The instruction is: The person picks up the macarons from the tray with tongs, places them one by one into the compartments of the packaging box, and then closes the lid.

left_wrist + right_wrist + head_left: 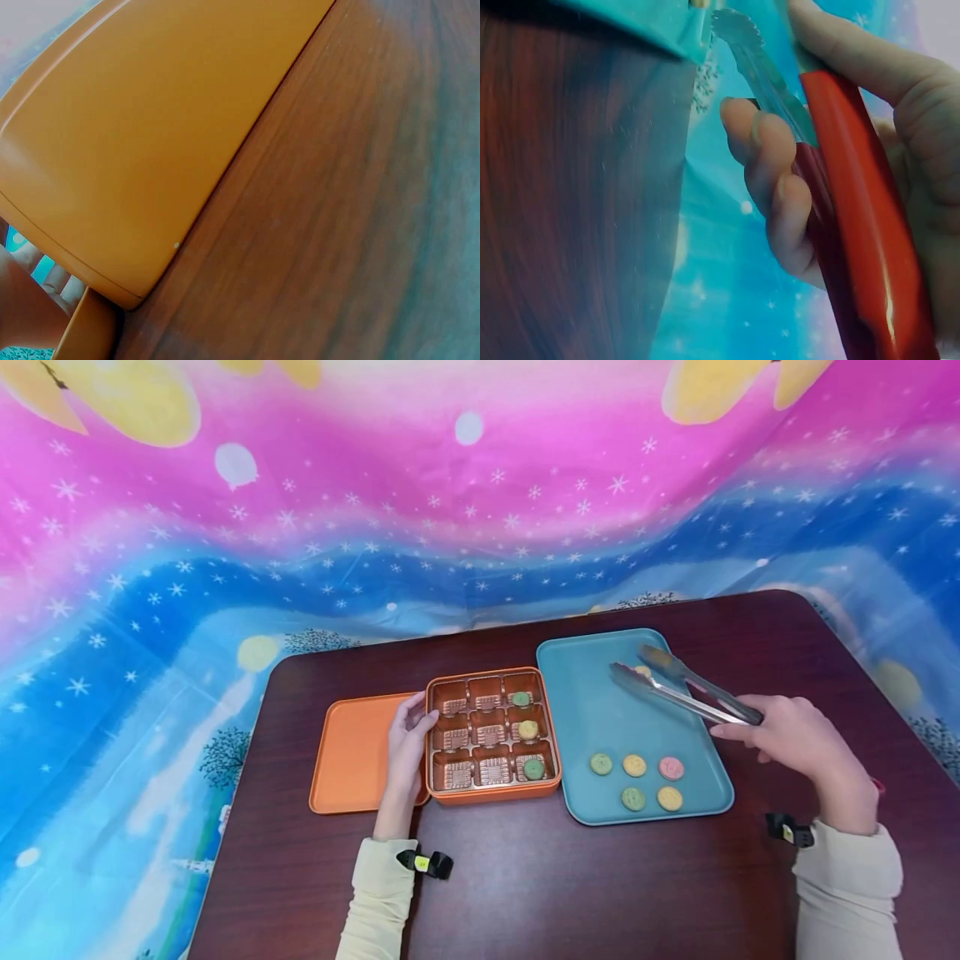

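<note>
In the head view, we see the left hand (406, 745) gripping the left side of the orange box (495, 797), beside a flat orange lid (352, 756); 3 cookies (528, 729) sit in its right column; the right hand (795, 735) grips tongs (697, 702), parted tips around 1 yellow cookie (642, 671) on the blue tray (585, 710), 5 more cookies (634, 766) nearer us; in the left wrist view, the left hand shows only partly; in the right wrist view, bent fingers (770, 154) hold red handles (857, 184).

Makeshift studio-like corner: snowflake-printed backdrop (420, 518) around dark table (600, 885).
</note>
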Action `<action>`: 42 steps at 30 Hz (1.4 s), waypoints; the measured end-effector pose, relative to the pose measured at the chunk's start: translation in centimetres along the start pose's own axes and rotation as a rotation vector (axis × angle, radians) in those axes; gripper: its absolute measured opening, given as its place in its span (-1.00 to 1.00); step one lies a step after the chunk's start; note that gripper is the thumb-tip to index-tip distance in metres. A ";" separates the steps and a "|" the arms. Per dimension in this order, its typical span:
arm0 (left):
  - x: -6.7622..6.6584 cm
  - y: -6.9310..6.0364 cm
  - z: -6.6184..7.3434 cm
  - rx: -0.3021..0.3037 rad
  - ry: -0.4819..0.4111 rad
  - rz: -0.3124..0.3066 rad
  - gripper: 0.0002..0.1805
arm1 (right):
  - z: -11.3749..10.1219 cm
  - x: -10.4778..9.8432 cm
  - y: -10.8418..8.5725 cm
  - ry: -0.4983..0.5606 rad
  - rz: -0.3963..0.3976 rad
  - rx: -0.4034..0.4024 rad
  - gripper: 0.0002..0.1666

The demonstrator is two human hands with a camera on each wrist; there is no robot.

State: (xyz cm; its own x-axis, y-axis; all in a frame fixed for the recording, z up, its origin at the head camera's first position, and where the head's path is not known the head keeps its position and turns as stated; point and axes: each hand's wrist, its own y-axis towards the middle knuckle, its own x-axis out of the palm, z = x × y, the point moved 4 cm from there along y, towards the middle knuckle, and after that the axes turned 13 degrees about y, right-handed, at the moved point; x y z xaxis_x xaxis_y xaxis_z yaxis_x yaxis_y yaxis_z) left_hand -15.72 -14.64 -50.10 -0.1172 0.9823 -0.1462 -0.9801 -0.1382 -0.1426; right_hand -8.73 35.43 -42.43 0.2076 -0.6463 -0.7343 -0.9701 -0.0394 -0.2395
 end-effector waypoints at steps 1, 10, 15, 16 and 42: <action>0.0 0.0 0.0 0.000 0.001 0.000 -0.49 | 0.2 -0.2 -0.2 -0.004 0.000 0.000 -0.19; 0.1 0.0 0.0 -0.009 -0.019 -0.003 -0.51 | 1.3 -1.4 -1.0 -0.036 -0.009 0.007 -0.19; 0.0 0.0 0.0 -0.002 -0.011 0.018 -0.52 | 1.4 -1.4 -1.0 -0.051 -0.020 0.001 -0.22; 0.0 0.0 0.0 0.001 -0.011 0.019 -0.52 | 1.4 -1.4 -1.0 -0.051 -0.021 0.002 -0.23; 0.1 0.0 0.0 0.005 -0.016 0.012 -0.51 | 1.4 -1.3 -0.7 -0.104 0.024 -0.021 -0.38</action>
State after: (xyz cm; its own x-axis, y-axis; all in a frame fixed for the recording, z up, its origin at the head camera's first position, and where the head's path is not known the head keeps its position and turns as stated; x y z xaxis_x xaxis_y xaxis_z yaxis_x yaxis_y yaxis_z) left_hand -15.76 -14.58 -50.08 -0.1312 0.9825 -0.1320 -0.9794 -0.1491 -0.1365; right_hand -8.16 37.33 -42.17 0.1951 -0.5651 -0.8016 -0.9772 -0.0419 -0.2083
